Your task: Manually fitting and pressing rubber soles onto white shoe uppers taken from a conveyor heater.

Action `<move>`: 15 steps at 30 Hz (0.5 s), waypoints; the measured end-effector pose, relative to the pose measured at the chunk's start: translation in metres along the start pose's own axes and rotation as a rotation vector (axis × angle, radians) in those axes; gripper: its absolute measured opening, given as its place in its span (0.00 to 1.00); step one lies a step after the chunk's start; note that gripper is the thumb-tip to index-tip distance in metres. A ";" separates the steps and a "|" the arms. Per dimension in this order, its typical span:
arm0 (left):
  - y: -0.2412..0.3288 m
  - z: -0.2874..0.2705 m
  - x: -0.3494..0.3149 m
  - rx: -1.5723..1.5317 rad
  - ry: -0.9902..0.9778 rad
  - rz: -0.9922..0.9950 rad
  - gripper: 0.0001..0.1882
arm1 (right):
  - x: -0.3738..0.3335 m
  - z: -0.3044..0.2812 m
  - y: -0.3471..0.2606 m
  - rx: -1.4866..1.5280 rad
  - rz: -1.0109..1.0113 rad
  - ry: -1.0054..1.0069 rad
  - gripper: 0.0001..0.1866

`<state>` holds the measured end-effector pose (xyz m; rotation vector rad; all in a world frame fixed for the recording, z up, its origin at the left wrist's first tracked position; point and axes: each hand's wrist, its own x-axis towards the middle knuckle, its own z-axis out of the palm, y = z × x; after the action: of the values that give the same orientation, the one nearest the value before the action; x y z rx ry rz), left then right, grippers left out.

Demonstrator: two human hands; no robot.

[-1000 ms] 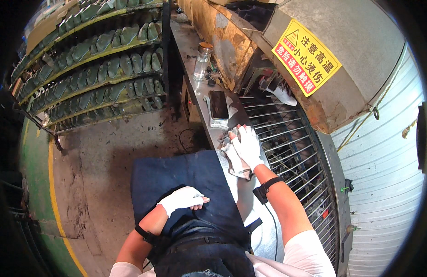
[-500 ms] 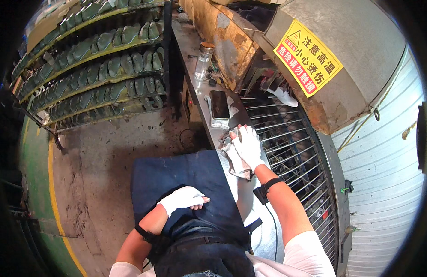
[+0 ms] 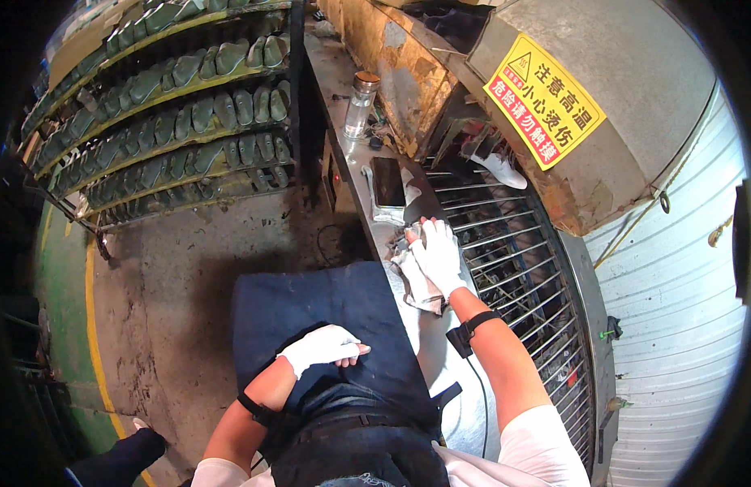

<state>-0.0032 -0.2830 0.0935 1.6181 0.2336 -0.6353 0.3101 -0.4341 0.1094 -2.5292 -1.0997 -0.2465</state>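
Note:
Over the dark blue apron on my lap rests my left hand, in a white glove with bare fingertips. Its fingers are curled in, and I see nothing in them. My right hand, gloved the same way, lies with fingers stretched out over a crumpled, stained greyish-white cloth on the metal bench edge. The palm hides part of the cloth. Just beyond those fingertips lies a dark-screened phone on a pale wrapper or cloth. A clear bottle with a brown lid stands farther along the bench.
Right of the bench runs a rack of metal bars, with a white shoe at its far end. A metal hood with a yellow heat-warning sign hangs above. Shelves of shoe forms stand far left. Another person's leg shows at lower left.
Another person's dark-trousered leg and shoe have come into view at the lower left. Both my hands have stayed in place.

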 end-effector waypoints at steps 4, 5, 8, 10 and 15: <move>-0.001 0.000 -0.001 -0.019 0.003 -0.005 0.26 | 0.000 0.003 0.001 0.003 -0.006 0.016 0.30; -0.001 0.000 -0.001 -0.019 0.003 -0.005 0.26 | 0.000 0.003 0.000 0.004 -0.006 0.016 0.30; 0.000 0.000 -0.002 -0.015 0.000 0.001 0.26 | 0.000 0.002 0.000 0.011 -0.002 0.009 0.30; 0.000 0.000 -0.001 -0.020 -0.005 -0.002 0.26 | 0.000 0.001 0.001 0.011 0.005 -0.004 0.30; -0.001 -0.001 -0.001 -0.003 -0.004 -0.001 0.26 | 0.000 -0.003 -0.002 0.025 0.030 -0.042 0.32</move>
<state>-0.0045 -0.2818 0.0933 1.6138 0.2322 -0.6383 0.3083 -0.4338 0.1124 -2.5374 -1.0725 -0.1713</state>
